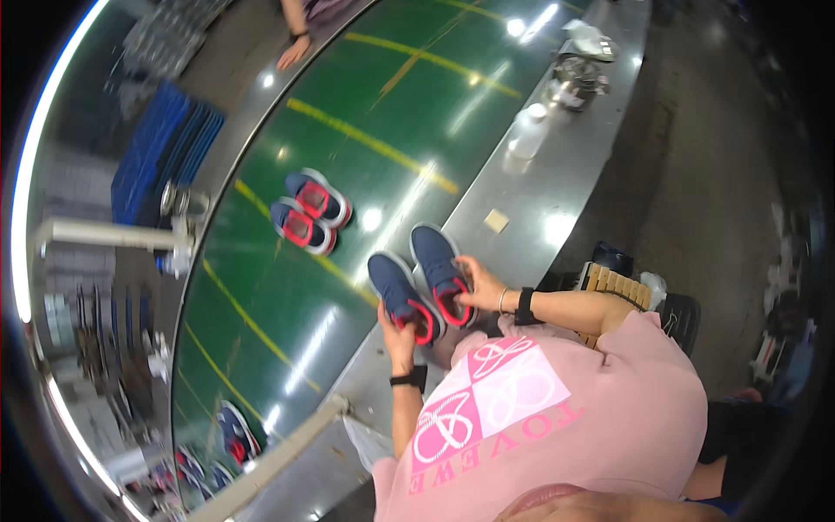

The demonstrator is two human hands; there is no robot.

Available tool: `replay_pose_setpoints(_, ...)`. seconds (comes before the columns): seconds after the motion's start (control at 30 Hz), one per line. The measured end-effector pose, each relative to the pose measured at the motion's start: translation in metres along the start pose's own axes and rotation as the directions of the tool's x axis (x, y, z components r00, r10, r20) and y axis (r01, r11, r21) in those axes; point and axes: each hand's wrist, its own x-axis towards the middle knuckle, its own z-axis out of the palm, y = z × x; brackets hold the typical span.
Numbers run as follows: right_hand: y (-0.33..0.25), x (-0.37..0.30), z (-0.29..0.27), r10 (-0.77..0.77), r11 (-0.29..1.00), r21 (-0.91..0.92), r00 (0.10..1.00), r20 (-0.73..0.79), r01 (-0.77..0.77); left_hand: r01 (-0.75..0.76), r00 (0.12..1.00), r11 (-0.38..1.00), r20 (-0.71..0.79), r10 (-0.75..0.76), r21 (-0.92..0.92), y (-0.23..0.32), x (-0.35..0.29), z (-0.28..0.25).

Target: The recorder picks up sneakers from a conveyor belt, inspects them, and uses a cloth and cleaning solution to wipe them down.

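Note:
Side by side in front of me are two navy sneakers with red linings and pale soles. My left hand (397, 337) is closed around the heel end of the left sneaker (393, 283), its thumb at the red collar. At the opening of the right sneaker (432, 252), my right hand (480, 285) grips the collar with fingers partly inside. Both toes point away from me, over the inner edge of the metal ledge. Another pair of navy sneakers (311, 211) with red linings rests on the green conveyor belt (261, 304) farther off to the left.
Along the metal ledge (531, 204) on the right stand a white bottle (528, 130) and a metal container (576, 83); a small yellowish square (497, 220) lies nearer. More sneakers (237, 432) are at lower left, beside a pale bar (296, 444). Another person's hand (296, 52) rests across the belt.

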Motion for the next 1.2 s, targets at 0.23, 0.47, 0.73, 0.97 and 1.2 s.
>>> replay_pose_setpoints(0.23,0.009,0.015,-0.031,0.422,0.683,0.52,0.858,0.293,-0.513,0.301,0.954,0.75,0.175,-0.245,-0.589,0.016,-0.025,-0.02)
replay_pose_setpoints(0.47,-0.02,0.007,-0.025,0.183,0.3,0.78,0.836,0.517,-0.549,0.366,0.931,0.472,0.318,-0.18,-0.802,0.018,-0.042,-0.011)
replay_pose_setpoints(0.73,-0.046,0.013,-0.024,0.103,0.297,0.803,0.853,0.511,-0.517,0.313,0.94,0.368,0.34,0.011,-0.876,0.022,-0.046,-0.005)
replay_pose_setpoints(0.97,-0.025,0.016,-0.023,0.102,0.224,0.808,0.838,0.536,-0.544,0.319,0.94,0.336,0.34,0.004,-0.886,0.025,-0.048,-0.003)
replay_pose_setpoints(1.2,-0.041,0.014,-0.023,0.141,0.264,0.796,0.838,0.527,-0.545,0.343,0.939,0.373,0.321,-0.122,-0.862,0.038,-0.047,-0.005)
